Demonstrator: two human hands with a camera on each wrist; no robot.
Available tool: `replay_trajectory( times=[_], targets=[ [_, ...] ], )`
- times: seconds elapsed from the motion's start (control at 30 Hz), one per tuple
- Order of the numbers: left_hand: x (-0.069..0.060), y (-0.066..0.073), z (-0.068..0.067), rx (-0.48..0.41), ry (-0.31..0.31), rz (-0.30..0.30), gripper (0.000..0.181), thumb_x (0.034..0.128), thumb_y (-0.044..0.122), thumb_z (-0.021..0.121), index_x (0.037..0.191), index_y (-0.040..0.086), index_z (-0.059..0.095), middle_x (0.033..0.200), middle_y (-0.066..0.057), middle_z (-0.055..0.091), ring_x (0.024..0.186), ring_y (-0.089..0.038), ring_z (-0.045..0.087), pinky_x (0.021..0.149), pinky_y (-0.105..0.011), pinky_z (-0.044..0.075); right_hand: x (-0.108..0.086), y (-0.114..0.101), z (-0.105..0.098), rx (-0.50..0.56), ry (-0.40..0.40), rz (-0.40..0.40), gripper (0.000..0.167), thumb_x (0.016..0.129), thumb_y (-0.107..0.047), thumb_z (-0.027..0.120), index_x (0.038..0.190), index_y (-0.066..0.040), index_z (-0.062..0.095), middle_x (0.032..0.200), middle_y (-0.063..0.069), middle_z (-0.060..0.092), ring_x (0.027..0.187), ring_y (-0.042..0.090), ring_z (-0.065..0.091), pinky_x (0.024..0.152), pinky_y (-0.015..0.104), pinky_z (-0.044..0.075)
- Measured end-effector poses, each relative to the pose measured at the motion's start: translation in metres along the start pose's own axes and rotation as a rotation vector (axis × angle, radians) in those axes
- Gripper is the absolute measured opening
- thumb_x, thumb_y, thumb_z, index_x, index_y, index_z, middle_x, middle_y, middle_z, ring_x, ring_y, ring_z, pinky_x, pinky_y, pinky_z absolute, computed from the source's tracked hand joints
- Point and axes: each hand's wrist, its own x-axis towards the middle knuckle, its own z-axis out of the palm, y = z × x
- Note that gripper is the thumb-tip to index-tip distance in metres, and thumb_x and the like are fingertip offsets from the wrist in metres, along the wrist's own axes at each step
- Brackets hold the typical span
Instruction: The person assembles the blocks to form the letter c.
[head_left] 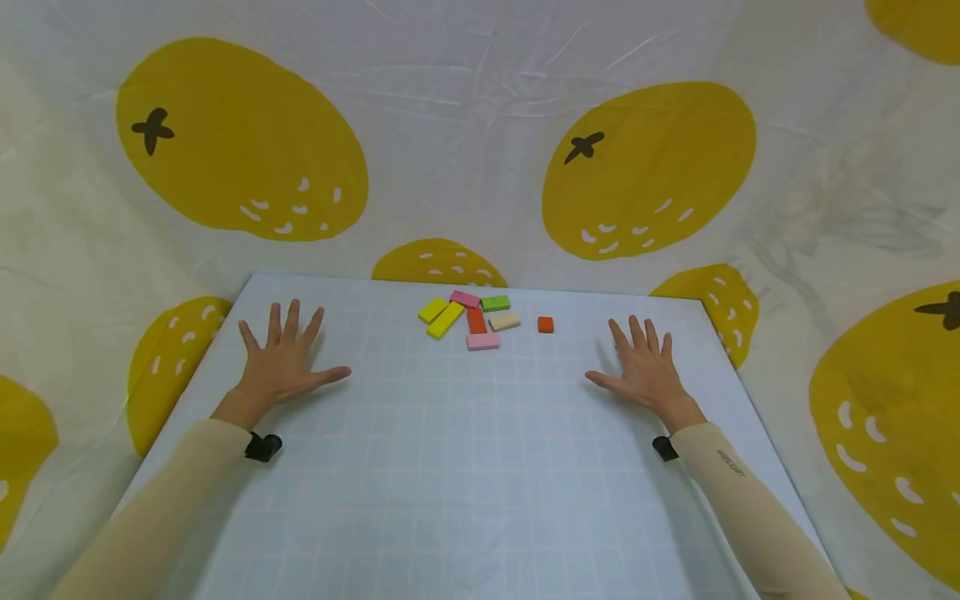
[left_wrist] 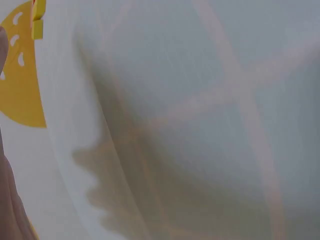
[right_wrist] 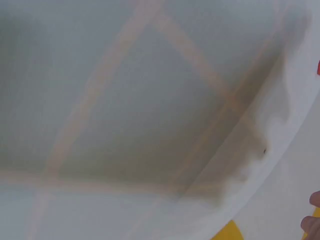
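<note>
- Left hand point(head_left: 277, 362) over the desk point(head_left: 480, 467) at ten o'clock, spread wide, released
- Right hand point(head_left: 641, 367) at two o'clock, also spread and released
- Coloured blocks point(head_left: 477, 321) at twelve o'clock, orange block point(head_left: 546, 325) apart at one

From the head we looked forward and down, well back from the left hand point(head_left: 279, 360) and right hand point(head_left: 645, 371). At each wrist we faced the gridded tabletop point(head_left: 465, 467) close up (that hand only edged in). Our head and left wrist views shared yellow blocks point(head_left: 446, 320) right of the left hand.
</note>
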Motion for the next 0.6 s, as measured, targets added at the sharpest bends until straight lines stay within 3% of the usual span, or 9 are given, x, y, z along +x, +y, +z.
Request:
replay_trajectory(
  times=[0.2, 0.6],
  targets=[
    [0.017, 0.023, 0.007, -0.049, -0.003, 0.011, 0.122, 0.0798, 0.091, 0.050, 0.167, 0.022, 0.000, 0.170, -0.023, -0.015, 0.155, -0.049, -0.018, 0.106, -0.080, -0.023, 0.013, -0.022, 0.000, 0.030, -0.001, -0.027, 0.109, 0.086, -0.077, 0.058, 0.165, -0.011, 0.021, 0.168, 0.029, 0.017, 0.154, 0.054, 0.011, 0.119, 0.076, 0.005],
    [0.050, 0.079, 0.013, -0.179, -0.044, 0.032, 0.120, 0.0809, 0.090, 0.050, 0.167, 0.020, 0.006, 0.172, -0.022, -0.006, 0.157, -0.049, -0.011, 0.115, -0.080, -0.002, 0.042, -0.076, 0.007, 0.141, 0.029, -0.104, 0.101, 0.089, -0.062, 0.066, 0.165, -0.014, 0.020, 0.167, 0.026, 0.022, 0.153, 0.050, 0.020, 0.121, 0.071, 0.016]
  ],
)
